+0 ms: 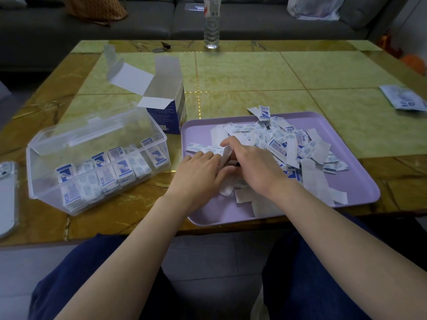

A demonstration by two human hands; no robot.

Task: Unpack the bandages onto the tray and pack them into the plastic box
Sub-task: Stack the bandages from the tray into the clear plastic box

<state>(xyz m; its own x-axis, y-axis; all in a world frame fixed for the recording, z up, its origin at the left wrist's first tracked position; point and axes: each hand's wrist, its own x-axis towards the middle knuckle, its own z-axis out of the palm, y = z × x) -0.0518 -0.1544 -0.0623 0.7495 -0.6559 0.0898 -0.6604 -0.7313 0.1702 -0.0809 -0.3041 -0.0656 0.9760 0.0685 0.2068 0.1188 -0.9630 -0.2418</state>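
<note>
A lilac tray (pixel 360 192) lies at the table's near edge with a loose heap of white-and-blue bandage packets (pixel 288 144) on it. Both hands meet at the heap's left side. My left hand (pixel 198 167) and my right hand (pixel 251 165) hold a small upright stack of bandages (pixel 227 153) between them, fingers curled round it. To the left stands the clear plastic box (pixel 41 158), open, with rows of bandages (pixel 111 174) packed inside.
An opened blue-and-white carton (pixel 171 112) stands behind the box. A phone (pixel 7 195) lies at the far left. A water bottle (pixel 211 21) stands at the table's far edge, keys (pixel 161 48) to its left, and a blue-printed packet (pixel 404 98) at the right edge.
</note>
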